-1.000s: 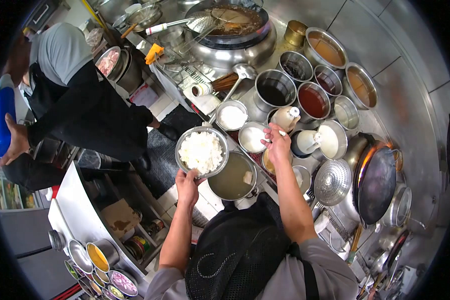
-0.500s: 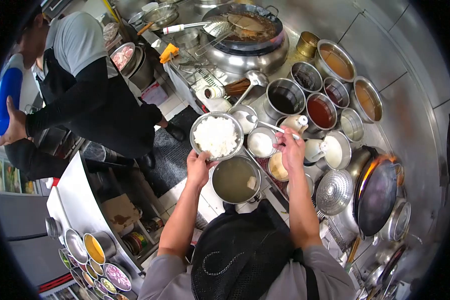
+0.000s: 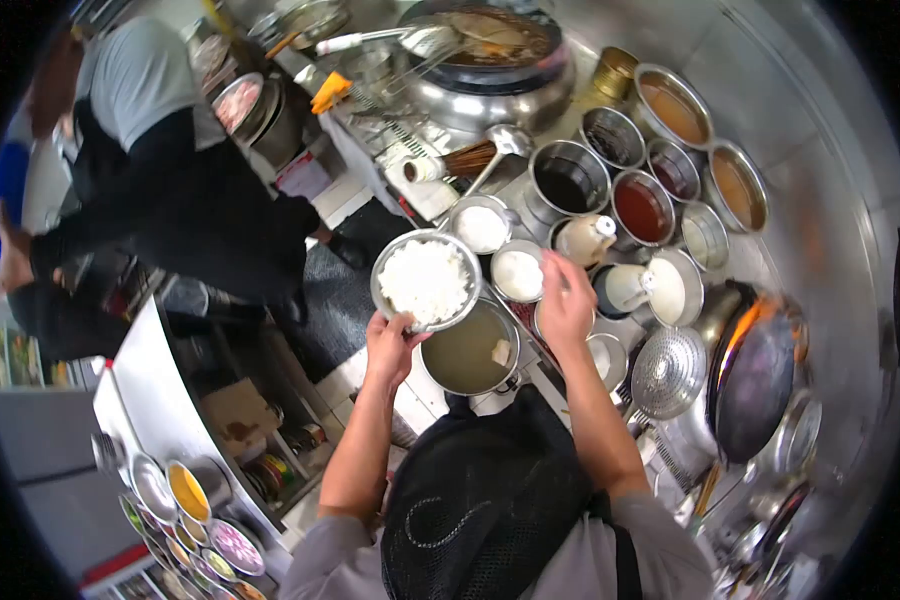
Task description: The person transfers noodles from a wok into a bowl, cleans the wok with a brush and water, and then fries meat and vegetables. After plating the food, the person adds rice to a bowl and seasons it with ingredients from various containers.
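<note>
My left hand (image 3: 394,345) grips the near rim of a metal bowl (image 3: 377,272) heaped with white rice (image 3: 425,280). This bowl hangs over the far left edge of a pot of cloudy liquid (image 3: 460,355) with a pale chunk in it. My right hand (image 3: 567,300) is raised just right of a small bowl of white powder (image 3: 519,276), fingers slightly apart, with nothing visible in it. Behind that stands another bowl of white powder (image 3: 481,228), with a spoon head (image 3: 512,216) at its right rim.
Pots of dark sauce (image 3: 568,190) and red sauce (image 3: 641,212) stand beyond two bottles. A perforated ladle (image 3: 668,373) lies near a wok (image 3: 760,390) with flames at its edge. Another wok (image 3: 490,90) is at the back. A person in a black apron (image 3: 190,210) stands at left.
The spoon has left my right hand, whose fingers have loosened, and the hand has shifted slightly left. The rice bowl has moved slightly left. The other person has leaned and turned.
</note>
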